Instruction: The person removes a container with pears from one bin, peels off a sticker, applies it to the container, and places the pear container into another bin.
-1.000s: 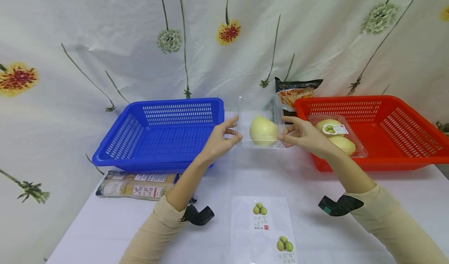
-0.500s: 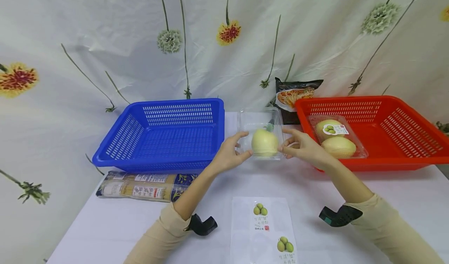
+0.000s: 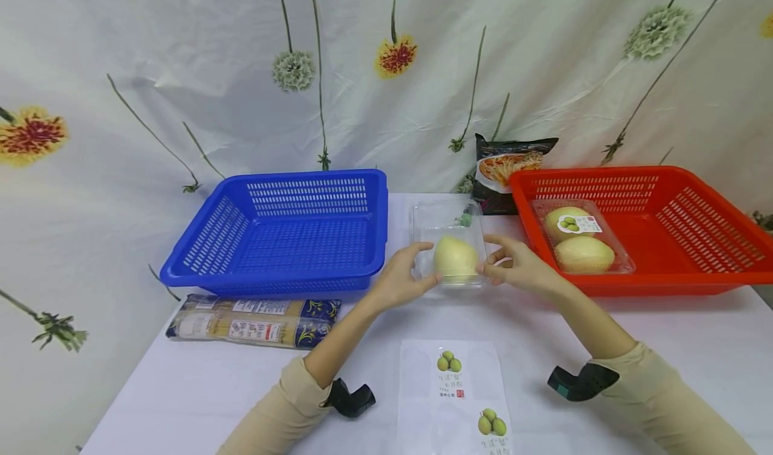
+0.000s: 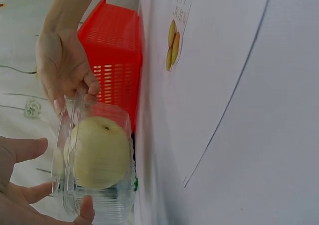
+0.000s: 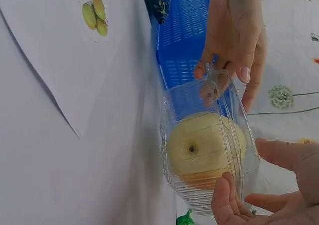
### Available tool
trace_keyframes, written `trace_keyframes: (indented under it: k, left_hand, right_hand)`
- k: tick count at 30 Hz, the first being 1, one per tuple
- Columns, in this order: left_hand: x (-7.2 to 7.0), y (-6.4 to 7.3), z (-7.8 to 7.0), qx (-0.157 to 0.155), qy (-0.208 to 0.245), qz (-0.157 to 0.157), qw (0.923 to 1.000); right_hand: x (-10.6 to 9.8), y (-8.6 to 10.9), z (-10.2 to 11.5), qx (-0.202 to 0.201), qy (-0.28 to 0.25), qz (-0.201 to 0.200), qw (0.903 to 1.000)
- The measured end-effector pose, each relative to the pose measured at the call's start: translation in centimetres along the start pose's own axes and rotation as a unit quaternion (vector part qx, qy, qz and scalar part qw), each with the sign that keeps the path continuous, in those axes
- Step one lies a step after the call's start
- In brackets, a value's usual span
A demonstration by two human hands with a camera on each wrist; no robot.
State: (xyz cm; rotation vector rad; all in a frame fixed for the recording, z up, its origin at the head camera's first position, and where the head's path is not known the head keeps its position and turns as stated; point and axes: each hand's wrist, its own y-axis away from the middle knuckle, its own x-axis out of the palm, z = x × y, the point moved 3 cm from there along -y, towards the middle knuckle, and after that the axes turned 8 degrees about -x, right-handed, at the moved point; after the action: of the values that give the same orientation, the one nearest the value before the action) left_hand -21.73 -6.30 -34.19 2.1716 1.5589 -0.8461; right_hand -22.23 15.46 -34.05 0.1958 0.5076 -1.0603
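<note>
A clear plastic clamshell box [image 3: 431,221] with one pale yellow pear [image 3: 455,259] at its near end sits low over the white table between the two hands. The left hand [image 3: 400,278] holds its left side, thumb toward the front corner and fingers along the rim. On the opposite side, the right hand [image 3: 518,264] holds the box's right edge between thumb and fingertips. In the right wrist view, the rim of the box [image 5: 172,95] passes between the left thumb and fingers. The pear [image 4: 102,152] shows through the clear wall in the left wrist view.
A blue basket [image 3: 274,284] stands left and a red basket [image 3: 682,282] right, holding a clear pack of two pears [image 3: 582,254]. Behind are a black food packet [image 3: 504,170] and a small green object [image 3: 464,219]. Noodles [image 3: 253,321] and a pear-printed sticker sheet [image 3: 423,381] lie in front.
Both hands have lowered the box and brought it toward the body. The left fingers have shifted slightly forward along its side, with the thumb at the front corner.
</note>
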Motion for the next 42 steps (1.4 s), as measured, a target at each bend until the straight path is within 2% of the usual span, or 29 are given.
trace_keyframes:
  k: [7, 12, 27, 33, 42]
  left_hand:
    - [0.3, 0.2, 0.4, 0.016, 0.000, -0.003, 0.9999]
    - [0.4, 0.3, 0.7, 0.014, -0.002, -0.004, 0.9999]
    - [0.9, 0.3, 1.7, 0.003, 0.000, -0.004, 1.0000]
    - [1.1, 0.4, 2.0, -0.021, 0.021, 0.005, 0.9996]
    - [1.2, 0.5, 2.6, -0.073, 0.056, 0.020, 0.9955]
  right_hand:
    - [0.4, 0.0, -0.5, -0.012, -0.006, 0.007, 0.9999]
    - [0.7, 0.0, -1.0, -0.019, 0.000, 0.006, 0.9998]
    - [1.0, -0.1, -1.7, 0.016, -0.009, 0.014, 0.9997]
    - [0.8, -0.3, -1.9, 0.020, 0.003, 0.017, 0.9996]
    - [0.7, -0.8, -2.0, 0.031, 0.025, 0.011, 0.9991]
